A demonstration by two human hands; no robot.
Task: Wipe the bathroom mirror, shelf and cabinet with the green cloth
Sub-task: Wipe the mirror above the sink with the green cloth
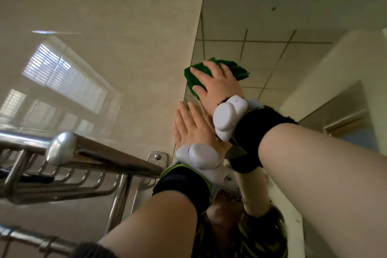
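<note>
In the head view, which looks steeply upward, the right hand [217, 85] lies flat on the green cloth [238, 72] and presses it against the mirror [293, 58]. Its fingers [193, 71] are spread and nearly straight, laid over the cloth rather than curled round it. The cloth sits under the palm and fingers, near the mirror's left edge and in the upper part of the glass. It shows past the hand on the left, beyond the fingertips, and on the right, beside the back of the hand.

The cloth is folded. Its long axis runs across the picture from left to right, roughly level. The stacked, layered edges fan out at the right end, and a rounded corner points down and left towards the mirror's edge.

The left hand [189, 130] is below the right hand and just to its left, clear of the cloth. It is open, with straight fingers held together and pointing up, flat against the mirror's left edge. The two hands are close, wrist beside wrist.

Each wrist wears a white device [229, 115] over a black wristband [270, 128]. A steel shelf [104, 153] of bars juts from the glossy beige wall [104, 16] at lower left, near the left forearm. The mirror reflects square ceiling tiles.
</note>
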